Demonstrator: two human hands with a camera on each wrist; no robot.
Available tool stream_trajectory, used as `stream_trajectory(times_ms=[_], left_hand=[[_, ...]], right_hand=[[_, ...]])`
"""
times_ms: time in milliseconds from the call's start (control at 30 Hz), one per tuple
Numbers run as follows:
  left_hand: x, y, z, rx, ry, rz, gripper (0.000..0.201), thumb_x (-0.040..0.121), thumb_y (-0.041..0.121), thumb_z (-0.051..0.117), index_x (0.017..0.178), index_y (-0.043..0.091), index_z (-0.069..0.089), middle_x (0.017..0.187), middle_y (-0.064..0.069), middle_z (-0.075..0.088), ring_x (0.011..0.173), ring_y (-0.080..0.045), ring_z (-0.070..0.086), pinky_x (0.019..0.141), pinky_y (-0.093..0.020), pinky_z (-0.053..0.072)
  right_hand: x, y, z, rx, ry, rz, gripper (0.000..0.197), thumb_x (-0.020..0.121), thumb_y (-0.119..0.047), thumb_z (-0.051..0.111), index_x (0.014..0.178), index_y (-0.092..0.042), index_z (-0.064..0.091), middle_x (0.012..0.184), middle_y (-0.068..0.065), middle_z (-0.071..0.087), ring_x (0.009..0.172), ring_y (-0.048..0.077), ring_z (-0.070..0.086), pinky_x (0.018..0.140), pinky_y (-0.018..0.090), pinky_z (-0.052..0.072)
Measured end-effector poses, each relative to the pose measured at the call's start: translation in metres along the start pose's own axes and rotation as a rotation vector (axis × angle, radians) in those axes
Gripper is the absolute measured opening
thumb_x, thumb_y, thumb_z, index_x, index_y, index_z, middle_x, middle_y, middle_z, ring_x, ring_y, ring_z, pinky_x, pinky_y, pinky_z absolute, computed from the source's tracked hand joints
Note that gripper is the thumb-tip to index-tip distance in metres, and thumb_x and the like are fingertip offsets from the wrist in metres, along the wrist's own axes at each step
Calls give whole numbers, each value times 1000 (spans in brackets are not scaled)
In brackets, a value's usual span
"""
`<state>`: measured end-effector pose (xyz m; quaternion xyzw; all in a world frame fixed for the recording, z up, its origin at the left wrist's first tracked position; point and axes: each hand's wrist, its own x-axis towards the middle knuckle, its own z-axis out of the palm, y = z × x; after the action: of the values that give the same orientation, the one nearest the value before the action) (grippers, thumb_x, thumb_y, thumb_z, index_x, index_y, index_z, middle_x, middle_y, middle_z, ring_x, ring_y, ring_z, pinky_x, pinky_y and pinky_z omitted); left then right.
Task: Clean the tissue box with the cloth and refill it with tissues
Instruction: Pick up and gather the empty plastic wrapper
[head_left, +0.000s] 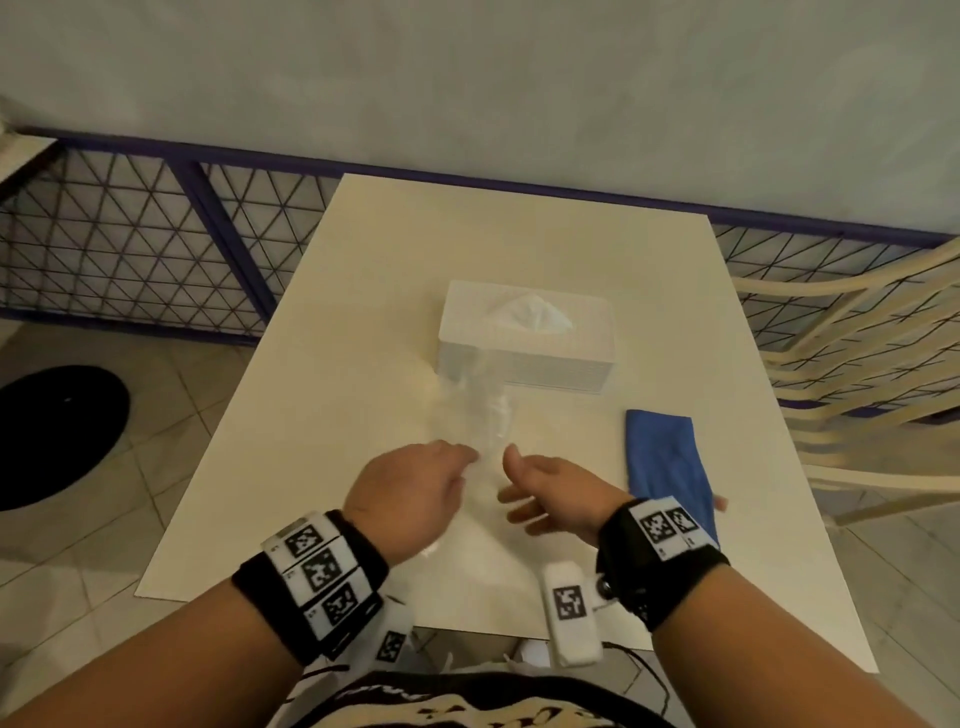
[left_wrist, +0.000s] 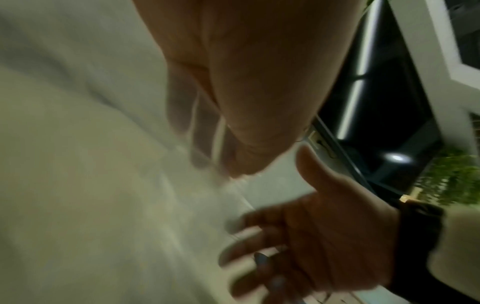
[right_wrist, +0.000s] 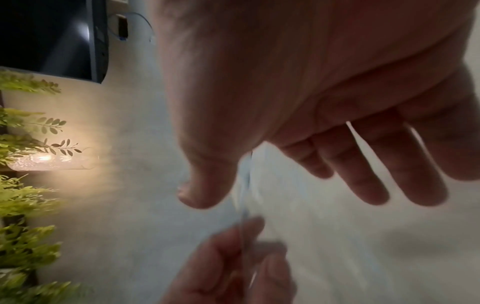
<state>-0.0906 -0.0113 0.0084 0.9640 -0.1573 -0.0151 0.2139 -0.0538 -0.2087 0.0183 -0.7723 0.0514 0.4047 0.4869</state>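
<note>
The white rectangular tissue box (head_left: 524, 338) sits near the middle of the cream desk (head_left: 332, 364), a white tissue (head_left: 535, 312) puffing up through the slot in its top. From the box's near face a sheet of clear, crinkled plastic wrapper (head_left: 480, 410) trails toward six o'clock, down between the two hands. The folded blue cloth (head_left: 670, 462) lies flat at about four o'clock from the box, apart from it, close to the desk's right edge.

The left hand (head_left: 410, 488) hovers low over the desk, palm down, its fingers curled with the plastic passing among them — in the right wrist view it looks pinched between thumb and fingers, though blur leaves that soft. The right hand (head_left: 550, 493) faces it just beside, palm turned inward, thumb up and fingers spread loose; the wrapper runs past its thumb, and I cannot tell whether it touches.

A cream slatted chair (head_left: 852, 364) stands at three o'clock of the desk.
</note>
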Motion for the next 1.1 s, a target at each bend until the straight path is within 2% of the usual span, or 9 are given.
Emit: stream_trajectory(times_ms=[133,233,367,467,567,633,733,933,1100], left_hand=[[5,4,0,-298,-166,192,44,89,59,44,122,36,60,113,12,66,106,-5,56,92,-31,44],[9,-16,5,-414,65,-169,55,89,62,40,124,22,54,122,6,55,115,-7,49,99,-32,42],[19,-31,6,-761,-197,-578,74,94,48,46,152,22,9,152,5,29,141,-13,27,114,-31,22],[24,-32,7,-1017,-130,-629,71,89,38,62,146,18,26,125,4,57,120,-18,56,109,-36,33],[28,-28,3,-1063,56,-648,15,96,18,55,110,17,56,104,-4,55,86,-21,69,79,-35,53],[28,-26,0,-1128,85,-645,5,96,17,54,93,16,57,100,-4,53,85,-20,65,71,-32,50],[24,-24,-6,-1202,-19,-623,17,80,26,67,80,19,52,106,3,59,102,-19,57,83,-33,41],[23,-16,-11,-1317,-39,-609,21,91,-6,52,103,10,44,100,-19,68,78,-31,63,76,-38,53],[25,-21,-11,-1331,1,-614,19,96,6,50,111,15,60,82,-9,69,75,-24,69,66,-31,56]], right_hand=[[3,-7,2,140,130,-52,26,86,-21,61,109,-8,63,94,15,71,76,21,67,72,36,59],[-3,-5,-5,252,129,-96,30,88,-4,55,117,-11,58,90,8,73,72,20,67,63,31,56],[-11,-6,-11,272,52,-204,24,95,-8,51,118,-12,59,94,4,74,75,17,70,59,25,55],[-10,-8,-12,272,57,-233,22,95,-10,53,115,-14,61,92,3,75,76,17,70,61,27,55],[-7,-8,-14,266,98,-217,22,88,-14,64,110,-17,62,94,8,75,78,20,70,66,31,56],[-6,-6,-15,253,109,-208,24,86,-12,66,108,-18,61,88,12,74,76,21,71,67,33,57],[-8,-4,-15,285,133,-217,16,89,-4,59,97,-18,60,78,10,72,69,23,69,66,35,54],[-8,-7,-17,355,196,-206,12,87,-7,64,97,-14,61,75,11,68,59,22,62,64,40,57],[-8,-7,-23,380,235,-263,33,93,2,47,110,-25,56,70,13,65,45,20,54,44,25,48]])
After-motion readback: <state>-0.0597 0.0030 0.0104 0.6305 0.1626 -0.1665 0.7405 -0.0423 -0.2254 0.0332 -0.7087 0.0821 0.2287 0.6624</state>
